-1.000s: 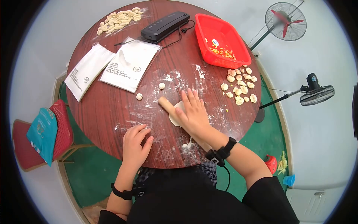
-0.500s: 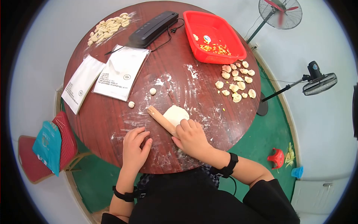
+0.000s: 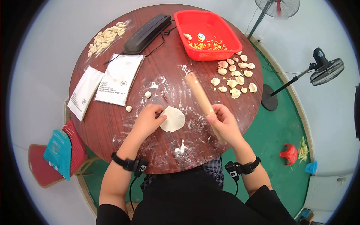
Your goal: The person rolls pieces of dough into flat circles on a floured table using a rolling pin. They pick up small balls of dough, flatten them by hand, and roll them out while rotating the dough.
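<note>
A thin round dough wrapper point(image 3: 173, 119) lies on the floured table in front of me. At its left edge, my left hand point(image 3: 150, 118) has its fingers curled and its thumb on the dough, pinching the rim. My right hand point(image 3: 224, 123) is closed around a wooden rolling pin point(image 3: 199, 93), which is tilted to the right of the wrapper and apart from it. Two small dough balls sit beyond my left hand: one ball point(image 3: 148, 94) near a patch of flour, the other ball point(image 3: 128, 108) nearer the white packets.
A red basket point(image 3: 208, 55) with chopped filling stands at the back, with several filled dumplings point(image 3: 235, 93) beside it. A black sealer-like device point(image 3: 147, 34), white packets point(image 3: 117, 80) and more dough pieces point(image 3: 105, 40) occupy the far left. Fans point(image 3: 327, 71) stand off to the right.
My right hand has lifted the rolling pin off the dough and carried it right. My left hand has moved forward and right to the wrapper's edge.
</note>
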